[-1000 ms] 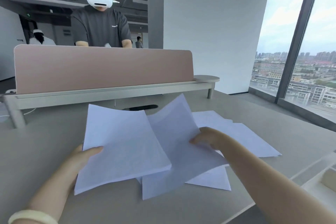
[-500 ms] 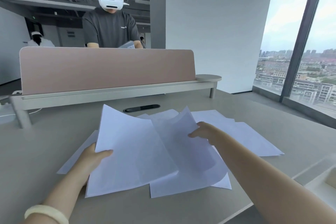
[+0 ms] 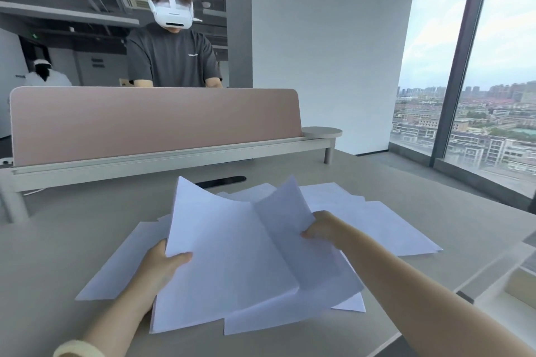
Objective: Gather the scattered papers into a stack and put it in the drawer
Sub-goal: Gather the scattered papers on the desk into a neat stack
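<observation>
Head view. Item: grey desk [image 3: 435,211], pink divider panel [image 3: 153,122] along its far edge. Item: white papers [image 3: 377,220], scattered mid-desk, overlapping; upper sheets lifted and curled. Item: left hand [image 3: 162,266], thumb clamped on top of the near-left sheaf's edge. Item: right hand [image 3: 322,227], fingers pinching the raised sheet's right edge. Drawer: cannot tell.

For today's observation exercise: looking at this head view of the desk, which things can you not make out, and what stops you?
- Left hand: fingers hidden under the papers.
- Right hand: fingertips hidden behind a lifted sheet.
- Sheet count: overlaps hide the lower sheets.
- Drawer: cut off by the right edge; its contents are unclear.
- Far desk: hidden behind the pink divider.
</observation>
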Tool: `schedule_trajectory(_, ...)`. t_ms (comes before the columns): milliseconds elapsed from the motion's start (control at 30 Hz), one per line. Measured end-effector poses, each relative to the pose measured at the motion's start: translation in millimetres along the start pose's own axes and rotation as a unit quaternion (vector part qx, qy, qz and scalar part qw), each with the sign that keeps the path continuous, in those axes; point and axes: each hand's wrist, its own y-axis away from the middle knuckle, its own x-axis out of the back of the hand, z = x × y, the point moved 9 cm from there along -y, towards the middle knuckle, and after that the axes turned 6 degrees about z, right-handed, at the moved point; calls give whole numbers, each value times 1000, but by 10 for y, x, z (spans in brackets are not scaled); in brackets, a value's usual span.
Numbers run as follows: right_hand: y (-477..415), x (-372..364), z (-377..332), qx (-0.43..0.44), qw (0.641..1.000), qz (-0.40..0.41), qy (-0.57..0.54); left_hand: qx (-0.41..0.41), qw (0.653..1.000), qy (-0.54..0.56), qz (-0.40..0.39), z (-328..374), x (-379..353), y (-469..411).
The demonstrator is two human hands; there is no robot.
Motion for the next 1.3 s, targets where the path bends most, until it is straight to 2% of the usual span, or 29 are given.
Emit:
schedule_trajectory(133,-23,196,-240,56,988,84,120,-11,1000,-21,8,27,-40,7)
schedule_trajectory(267,248,602,-719,109,938,219,245,-7,1000,-28,-10,25,-52,36)
schedule_trajectory(367,631,827,-1238,195,906,301,227,-3,999,-36,-23,38,-52,74)
schedule_trajectory(433,875,927,-1523,250,904,316,143,-4,999,-33,-26,67,-54,103)
schedule_trajectory(500,1063,1053,-1725,293,905,309,-7,3,999,-27,-32,101,-62,157)
schedule_trajectory(567,1068,1120,-1772,292,903,279,-149,13,999,-32,-32,124,-50,197)
schedule_trajectory(633,907,1043,-1665,254,906,237,-241,19,999,-29,-30,112,-25,198)
schedule_trajectory(700,644,841,-1455,195,919,197,-279,19,999,-29,-32,114,-24,209)
schedule_trajectory(800,276,300,-977,98,953,121,-258,6,999,-32,-30,144,-40,204)
schedule_trajectory(967,30,-489,-324,8,992,24,-127,35,999,-19,11,124,20,206)
schedule_trajectory(1067,-24,-643,-298,14,994,15,-106,70,997,4,20,126,36,243)
schedule_trajectory(1233,32,-698,-340,40,994,42,-89,9,997,-31,-65,129,-29,222)
schedule_trajectory(1300,56,-676,-310,47,993,65,-81,-5,997,-28,-72,120,-42,214)
